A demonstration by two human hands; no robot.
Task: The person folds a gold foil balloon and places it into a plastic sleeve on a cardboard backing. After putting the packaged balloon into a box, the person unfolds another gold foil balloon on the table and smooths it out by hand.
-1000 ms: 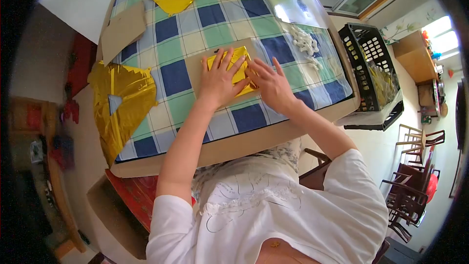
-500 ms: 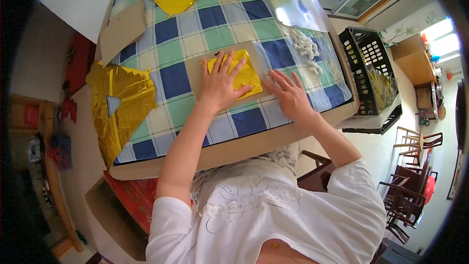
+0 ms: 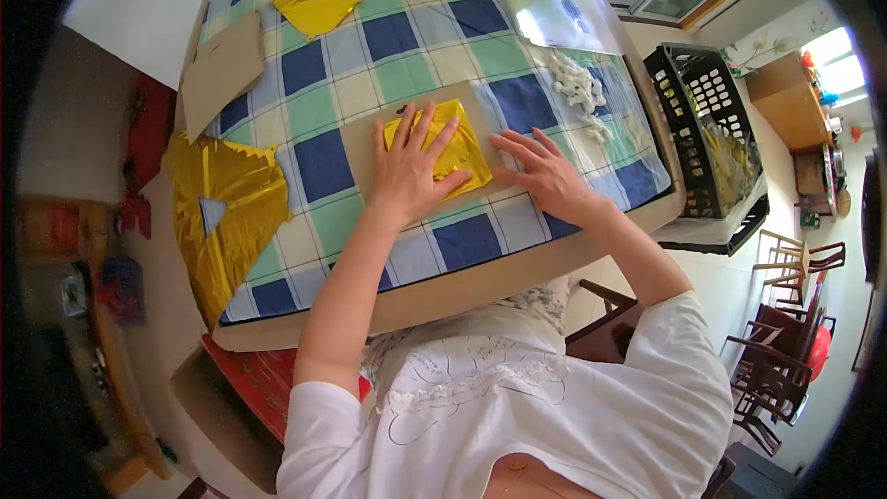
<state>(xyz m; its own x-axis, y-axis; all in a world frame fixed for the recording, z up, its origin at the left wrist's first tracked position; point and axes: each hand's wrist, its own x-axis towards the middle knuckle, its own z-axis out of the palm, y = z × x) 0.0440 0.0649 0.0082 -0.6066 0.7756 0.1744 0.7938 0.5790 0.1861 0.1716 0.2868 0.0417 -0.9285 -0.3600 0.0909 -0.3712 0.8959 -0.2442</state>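
A folded gold foil piece (image 3: 469,155) lies on a flat grey-brown card (image 3: 360,143) on the checked cloth. My left hand (image 3: 407,166) rests on the foil with its fingers spread, covering the foil's left part. Just right of the card, my right hand (image 3: 547,176) has its fingers stretched out and slightly apart, with the fingertips by the card's right edge. Nothing shows in its grip.
Gold foil (image 3: 231,212) drapes over the left table edge below a cardboard piece (image 3: 224,69). More foil (image 3: 316,2) lies at the back. White strings (image 3: 577,83) and a clear plastic sheet (image 3: 573,18) sit right, near a black crate (image 3: 702,129).
The view has shifted slightly. My right hand's fingers have moved a little towards the card, while my left hand stays spread on the foil.
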